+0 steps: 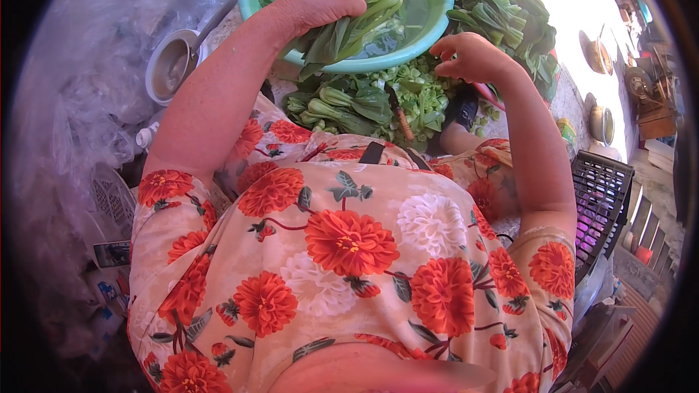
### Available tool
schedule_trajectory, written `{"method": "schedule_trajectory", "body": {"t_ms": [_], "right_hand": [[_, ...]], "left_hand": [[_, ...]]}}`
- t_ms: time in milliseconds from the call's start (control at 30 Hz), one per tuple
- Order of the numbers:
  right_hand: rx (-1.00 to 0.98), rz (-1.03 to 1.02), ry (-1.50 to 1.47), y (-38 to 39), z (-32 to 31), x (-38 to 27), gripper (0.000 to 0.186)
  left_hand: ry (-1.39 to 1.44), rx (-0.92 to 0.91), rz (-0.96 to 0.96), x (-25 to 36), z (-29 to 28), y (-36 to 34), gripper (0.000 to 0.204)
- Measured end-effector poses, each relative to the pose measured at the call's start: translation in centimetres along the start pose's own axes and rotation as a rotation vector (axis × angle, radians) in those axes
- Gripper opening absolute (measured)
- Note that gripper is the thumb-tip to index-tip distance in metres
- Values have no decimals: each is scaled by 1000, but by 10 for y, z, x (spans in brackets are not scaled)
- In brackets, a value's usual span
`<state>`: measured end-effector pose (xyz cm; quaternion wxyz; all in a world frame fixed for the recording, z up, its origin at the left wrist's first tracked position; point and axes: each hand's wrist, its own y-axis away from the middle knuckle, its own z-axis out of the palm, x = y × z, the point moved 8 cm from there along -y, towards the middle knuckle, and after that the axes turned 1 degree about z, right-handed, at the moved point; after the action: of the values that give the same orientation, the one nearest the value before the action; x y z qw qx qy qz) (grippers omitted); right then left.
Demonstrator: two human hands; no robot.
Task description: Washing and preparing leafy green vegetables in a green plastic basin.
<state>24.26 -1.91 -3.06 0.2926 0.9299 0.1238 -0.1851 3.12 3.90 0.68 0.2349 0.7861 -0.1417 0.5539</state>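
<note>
My left hand [325,0] is closed around a bunch of bok choy [378,4], pale stems up and leaves hanging down, over a green plastic basin [445,0] of water. More leaves float in the water. My right hand [466,57] hovers by the basin's right rim, fingers bent and apart, with nothing visible in it. Below the basin lie a pile of bok choy [342,105] and a heap of cut stem ends and leaves [419,91]. A knife [400,115] with a wooden handle rests on this heap.
A large stack of leafy greens [502,18] stands right of the basin. To the left is a white pot [169,65] with a ladle-like handle in it, beside clear plastic sheeting [80,80]. A black plastic crate [601,204] sits at my right. My shoe [460,108] is near the cuttings.
</note>
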Motion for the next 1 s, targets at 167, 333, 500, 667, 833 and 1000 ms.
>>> {"method": "schedule_trajectory", "body": {"t_ms": [167, 333, 500, 667, 833, 1000], "right_hand": [[163, -60, -631, -7, -30, -39, 42], [271, -206, -663, -16, -54, -50, 43], [191, -120, -552, -10, -70, -65, 19], [525, -415, 262, -14, -87, -85, 12], [502, -363, 354, -39, -83, -66, 15], [546, -364, 307, -24, -98, -55, 41]], "left_hand": [[57, -72, -18, -6, 15, -4, 43], [171, -91, 23, 10, 22, -10, 47], [-23, -110, 31, 35, 11, -9, 41], [-145, -71, -6, 60, 8, -5, 38], [-247, -87, -105, 72, 8, 4, 39], [-107, 24, -88, 65, -7, 6, 44]]}}
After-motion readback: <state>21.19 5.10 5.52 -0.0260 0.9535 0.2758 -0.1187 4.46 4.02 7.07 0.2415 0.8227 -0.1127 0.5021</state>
